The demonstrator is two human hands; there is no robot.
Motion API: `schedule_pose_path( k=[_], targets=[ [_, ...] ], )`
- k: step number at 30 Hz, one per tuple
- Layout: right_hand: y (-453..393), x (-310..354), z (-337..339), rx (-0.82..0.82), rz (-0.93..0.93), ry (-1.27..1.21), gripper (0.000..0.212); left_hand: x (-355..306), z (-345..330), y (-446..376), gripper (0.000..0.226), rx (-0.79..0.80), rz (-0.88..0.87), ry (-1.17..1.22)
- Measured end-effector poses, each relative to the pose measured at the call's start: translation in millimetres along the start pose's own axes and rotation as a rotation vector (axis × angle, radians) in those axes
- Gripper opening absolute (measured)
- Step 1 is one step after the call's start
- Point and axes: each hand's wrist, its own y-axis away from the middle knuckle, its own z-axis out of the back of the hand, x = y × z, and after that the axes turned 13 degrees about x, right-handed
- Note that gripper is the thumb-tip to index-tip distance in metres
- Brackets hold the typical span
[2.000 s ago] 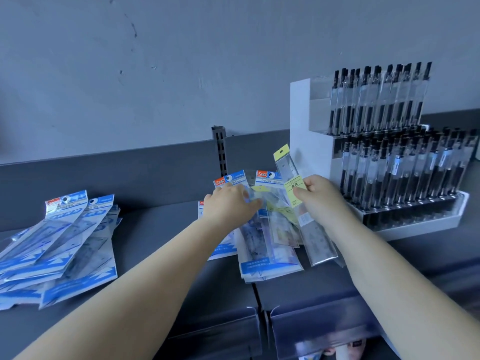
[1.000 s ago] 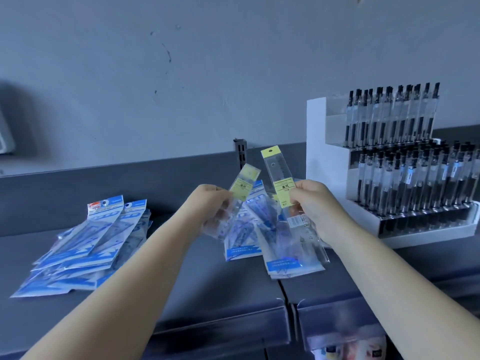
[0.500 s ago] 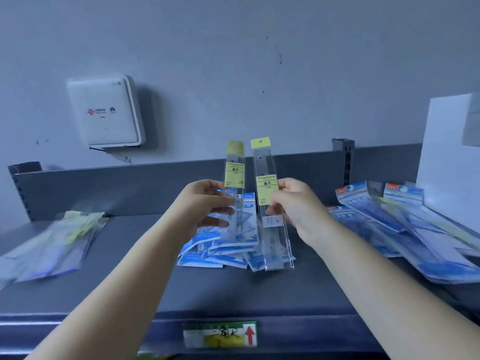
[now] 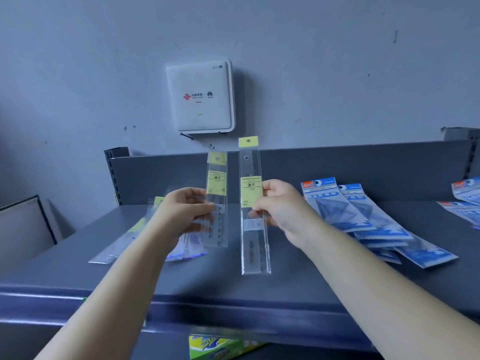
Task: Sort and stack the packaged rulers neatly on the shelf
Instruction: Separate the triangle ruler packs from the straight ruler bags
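My left hand (image 4: 183, 211) holds a short clear-packaged ruler with a yellow label (image 4: 217, 193) upright above the grey shelf (image 4: 298, 276). My right hand (image 4: 279, 203) pinches a longer clear-packaged ruler with a yellow label (image 4: 253, 235), also upright, a little to the right of the short one. The two packs are side by side and apart. Under my left hand lies a small pile of clear yellow-labelled ruler packs (image 4: 124, 245) on the shelf. A fanned pile of blue-packaged ruler sets (image 4: 363, 219) lies to the right.
More blue packs (image 4: 465, 201) lie at the far right edge. A white wall-mounted box (image 4: 200, 97) hangs above the shelf's back panel (image 4: 350, 167). A green and yellow package (image 4: 220, 346) shows below the shelf's front lip.
The view has swung left along the shelf; the pen display has left the frame. Both hands carry their yellow-labelled rulers leftward, now over the clear-pack pile, with the blue pile to the right.
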Motion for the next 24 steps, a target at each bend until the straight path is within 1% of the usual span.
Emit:
schedule_pose_path(
  k=[5,9,11,13,15,16,18,20,22,23,24],
  targets=[
    [-21,2,-46,0.023,-0.007,0.009,0.028,10,53,-2,0.024,-0.038,-0.019,-0.054],
    [-34,3,-75,0.026,-0.018,0.024,0.027,20,88,-7,0.03,-0.099,-0.046,-0.156],
    [-39,4,-86,0.028,-0.022,0.034,0.027,29,101,-10,0.031,-0.174,-0.044,-0.319],
    [-44,6,-97,0.032,-0.011,0.049,0.028,42,112,-12,0.03,-0.235,-0.025,-0.568],
    [-50,9,-107,0.014,0.03,0.082,0.028,54,120,-11,0.035,-0.245,0.046,-0.775],
    [-54,11,-111,-0.008,0.056,0.108,0.028,58,123,-11,0.039,-0.243,0.095,-0.837],
    [-65,15,-120,-0.049,0.108,0.145,0.027,62,128,-11,0.041,-0.244,0.15,-0.857],
    [-77,17,-128,-0.07,0.123,0.183,0.029,63,131,-12,0.033,-0.263,0.127,-0.807],
    [-88,17,-135,-0.066,0.051,0.297,0.046,64,132,-13,0.027,-0.279,0.093,-0.791],
    [-91,15,-136,-0.054,-0.007,0.4,0.052,64,132,-13,0.027,-0.285,0.082,-0.794],
    [-93,12,-137,-0.039,-0.053,0.506,0.053,64,132,-13,0.027,-0.29,0.075,-0.797]
  ],
)
